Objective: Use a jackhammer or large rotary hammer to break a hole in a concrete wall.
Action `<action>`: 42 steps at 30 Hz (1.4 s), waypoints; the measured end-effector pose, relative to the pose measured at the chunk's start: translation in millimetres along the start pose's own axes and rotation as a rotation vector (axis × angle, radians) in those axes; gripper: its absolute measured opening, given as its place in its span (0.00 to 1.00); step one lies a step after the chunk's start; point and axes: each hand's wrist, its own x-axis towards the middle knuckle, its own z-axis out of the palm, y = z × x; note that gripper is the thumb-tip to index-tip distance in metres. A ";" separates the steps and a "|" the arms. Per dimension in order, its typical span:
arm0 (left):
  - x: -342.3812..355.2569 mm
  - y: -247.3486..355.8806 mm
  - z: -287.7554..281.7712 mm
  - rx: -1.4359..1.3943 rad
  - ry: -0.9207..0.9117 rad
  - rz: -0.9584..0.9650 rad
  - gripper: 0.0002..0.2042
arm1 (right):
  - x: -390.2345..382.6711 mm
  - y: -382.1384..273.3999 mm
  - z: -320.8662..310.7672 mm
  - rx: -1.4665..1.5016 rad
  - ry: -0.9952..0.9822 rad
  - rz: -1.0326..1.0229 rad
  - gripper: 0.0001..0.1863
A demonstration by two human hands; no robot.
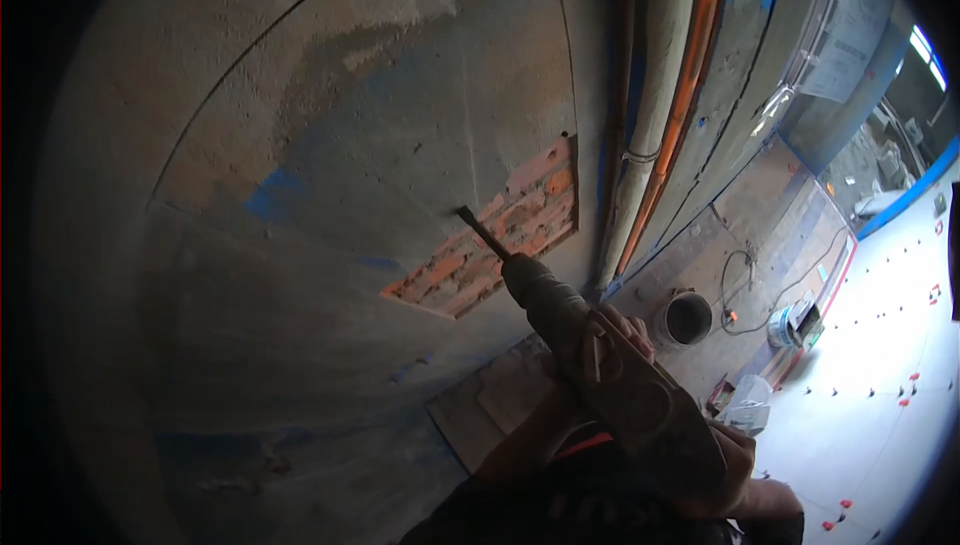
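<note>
A rotary hammer (pixel 640 395) with a flat chisel bit (pixel 482 233) points up and away to the left. My left hand (pixel 636 332) is wrapped round its front body, with the fingers showing on the right side. Dark and partly hidden by the tool, my right hand (pixel 737 448) is closed at the rear handle. The chisel's tip is at the grey plastered wall (pixel 400 155), just above a patch of bared red brick (pixel 500 230). I cannot tell whether the tip touches the plaster.
A pale pipe (pixel 655 65) and an orange pipe (pixel 685 75) run up the wall on the right. On the boarded floor (pixel 780 205) stand a dark bucket (pixel 687 318) and a white bucket (pixel 785 327), with a cable (pixel 738 265) between. White sheeting (pixel 880 345) lies at the far right.
</note>
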 end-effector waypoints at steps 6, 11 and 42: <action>-8.6 13.6 24.1 0.013 0.033 -0.025 0.25 | -11.2 0.0 1.0 0.216 -0.099 0.233 0.24; 13.4 -28.9 13.8 -0.094 0.317 0.006 0.24 | 3.1 17.8 3.9 0.267 -0.088 0.249 0.23; 39.8 15.0 12.5 -0.148 0.130 -0.075 0.46 | -3.2 11.3 14.9 0.177 -0.081 0.186 0.27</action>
